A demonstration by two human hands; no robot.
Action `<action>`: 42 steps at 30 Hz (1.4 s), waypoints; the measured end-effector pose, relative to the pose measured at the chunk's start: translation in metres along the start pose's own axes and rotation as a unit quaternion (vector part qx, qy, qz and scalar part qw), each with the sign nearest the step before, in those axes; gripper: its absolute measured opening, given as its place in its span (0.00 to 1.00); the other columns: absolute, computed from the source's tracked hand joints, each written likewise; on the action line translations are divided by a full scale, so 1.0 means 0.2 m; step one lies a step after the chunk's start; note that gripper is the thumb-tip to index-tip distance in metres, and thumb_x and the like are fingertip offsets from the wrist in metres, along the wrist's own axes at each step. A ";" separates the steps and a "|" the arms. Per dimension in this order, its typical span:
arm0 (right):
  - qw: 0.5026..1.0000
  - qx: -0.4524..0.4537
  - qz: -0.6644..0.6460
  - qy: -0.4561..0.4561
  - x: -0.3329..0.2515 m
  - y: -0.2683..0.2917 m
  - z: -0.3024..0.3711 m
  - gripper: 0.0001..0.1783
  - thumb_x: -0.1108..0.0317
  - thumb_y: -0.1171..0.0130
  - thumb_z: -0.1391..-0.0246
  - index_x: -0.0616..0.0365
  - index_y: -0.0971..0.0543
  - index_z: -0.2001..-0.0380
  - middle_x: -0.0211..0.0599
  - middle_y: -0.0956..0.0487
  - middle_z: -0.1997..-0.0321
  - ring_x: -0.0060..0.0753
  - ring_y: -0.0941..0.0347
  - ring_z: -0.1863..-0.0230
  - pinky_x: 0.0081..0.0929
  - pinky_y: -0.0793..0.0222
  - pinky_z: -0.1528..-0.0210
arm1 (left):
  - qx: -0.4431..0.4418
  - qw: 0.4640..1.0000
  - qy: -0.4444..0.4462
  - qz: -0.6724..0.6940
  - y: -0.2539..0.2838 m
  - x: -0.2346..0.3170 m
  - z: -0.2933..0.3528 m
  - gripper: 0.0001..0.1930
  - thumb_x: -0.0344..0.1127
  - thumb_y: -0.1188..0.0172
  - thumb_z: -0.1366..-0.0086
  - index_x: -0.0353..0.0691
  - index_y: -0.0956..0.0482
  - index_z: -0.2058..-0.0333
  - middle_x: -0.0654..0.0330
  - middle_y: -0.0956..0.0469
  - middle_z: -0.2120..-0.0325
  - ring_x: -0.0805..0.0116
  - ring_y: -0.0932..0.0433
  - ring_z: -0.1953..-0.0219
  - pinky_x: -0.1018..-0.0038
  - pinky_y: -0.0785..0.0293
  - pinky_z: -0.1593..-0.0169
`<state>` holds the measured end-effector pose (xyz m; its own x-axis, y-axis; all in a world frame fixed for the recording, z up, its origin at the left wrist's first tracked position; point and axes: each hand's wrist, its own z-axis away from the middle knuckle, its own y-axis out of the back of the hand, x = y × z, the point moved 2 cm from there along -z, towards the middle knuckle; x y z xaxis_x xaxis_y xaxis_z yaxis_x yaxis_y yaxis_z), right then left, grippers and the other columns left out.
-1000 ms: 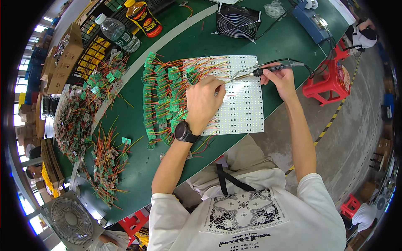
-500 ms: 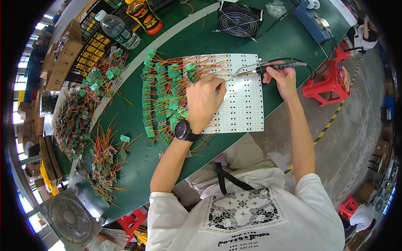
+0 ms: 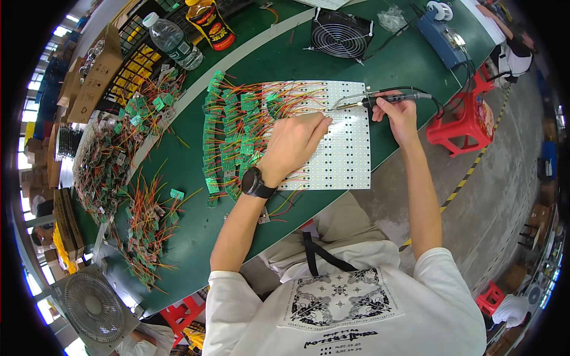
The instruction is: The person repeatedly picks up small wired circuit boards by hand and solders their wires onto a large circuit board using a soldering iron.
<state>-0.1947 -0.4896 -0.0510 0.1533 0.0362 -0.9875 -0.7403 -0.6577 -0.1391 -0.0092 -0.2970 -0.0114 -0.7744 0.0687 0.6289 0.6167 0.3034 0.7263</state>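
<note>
A white LED panel (image 3: 350, 160) with rows of small dots lies on the green table. Rows of small green circuit boards (image 3: 212, 142) with red and yellow wires (image 3: 297, 94) spread over its left part. My left hand (image 3: 294, 142), a black watch (image 3: 255, 183) at its wrist, rests over the panel with fingers pinched together. Whatever sits between those fingertips is too small to make out. In my right hand (image 3: 399, 117) is a soldering iron (image 3: 409, 97), held like a pen, its tip pointing left over the panel just beyond my left fingertips.
Heaps of wired boards (image 3: 104, 172) fill the table's left side, with a smaller pile (image 3: 148, 228) nearer me. A black fan (image 3: 341, 35), a blue soldering station (image 3: 442, 38), a water bottle (image 3: 172, 43) and a yellow-capped bottle (image 3: 211, 26) stand farther back. Red stools (image 3: 463, 127) are at right.
My left hand has shifted right across the panel, its fingers now pointing toward the iron's tip. The soldering iron has moved slightly left and stays in my right hand.
</note>
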 end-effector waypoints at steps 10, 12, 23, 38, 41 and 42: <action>0.999 -0.020 0.027 0.005 -0.02 -0.01 0.01 0.10 0.76 0.38 0.47 0.70 0.23 0.61 0.41 0.20 0.73 0.29 0.23 0.76 0.22 0.30 0.73 | 0.082 0.992 -0.010 -0.098 -0.02 -0.05 0.02 0.06 0.34 0.41 0.38 0.38 0.20 0.69 0.58 0.25 0.73 0.54 0.23 0.75 0.64 0.27 0.73; 0.999 -0.027 0.028 0.004 -0.02 -0.01 0.02 0.11 0.76 0.38 0.47 0.70 0.23 0.61 0.41 0.20 0.73 0.29 0.23 0.76 0.22 0.30 0.72 | 0.086 0.993 -0.015 -0.085 -0.02 -0.04 0.02 0.06 0.34 0.40 0.39 0.38 0.20 0.69 0.58 0.25 0.74 0.55 0.23 0.75 0.64 0.27 0.73; 0.998 -0.066 0.022 0.008 -0.02 -0.02 0.02 0.11 0.77 0.39 0.47 0.70 0.23 0.60 0.41 0.20 0.73 0.30 0.22 0.74 0.23 0.28 0.71 | 0.095 0.992 -0.018 -0.077 -0.02 -0.06 0.02 0.05 0.33 0.39 0.41 0.37 0.20 0.71 0.58 0.25 0.74 0.55 0.24 0.77 0.65 0.28 0.75; 0.997 -0.067 0.035 0.009 -0.02 -0.02 0.02 0.10 0.77 0.39 0.46 0.70 0.23 0.60 0.41 0.20 0.73 0.31 0.22 0.74 0.23 0.28 0.71 | 0.098 0.992 -0.019 -0.081 -0.03 -0.06 0.03 0.05 0.33 0.40 0.40 0.38 0.20 0.71 0.59 0.24 0.74 0.56 0.23 0.75 0.64 0.28 0.74; 0.997 -0.065 0.039 0.007 -0.02 -0.02 0.02 0.10 0.77 0.39 0.46 0.70 0.23 0.60 0.41 0.20 0.73 0.31 0.22 0.74 0.23 0.28 0.70 | 0.088 0.992 -0.015 -0.090 -0.03 -0.06 0.03 0.05 0.33 0.40 0.40 0.39 0.21 0.71 0.59 0.24 0.73 0.56 0.23 0.74 0.64 0.28 0.73; 0.997 -0.066 0.038 0.006 -0.02 -0.02 0.02 0.10 0.77 0.39 0.46 0.70 0.23 0.60 0.41 0.20 0.73 0.31 0.22 0.74 0.23 0.28 0.70 | 0.081 0.992 -0.009 -0.096 -0.03 -0.06 0.03 0.05 0.34 0.40 0.40 0.39 0.21 0.71 0.59 0.24 0.73 0.56 0.23 0.74 0.64 0.27 0.73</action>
<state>-0.1946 -0.4840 -0.0474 0.1086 -0.0263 -0.9937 -0.6571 -0.7520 -0.0519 -0.0034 -0.2941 -0.0246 -0.8788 0.0116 0.4771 0.4279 0.4620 0.7768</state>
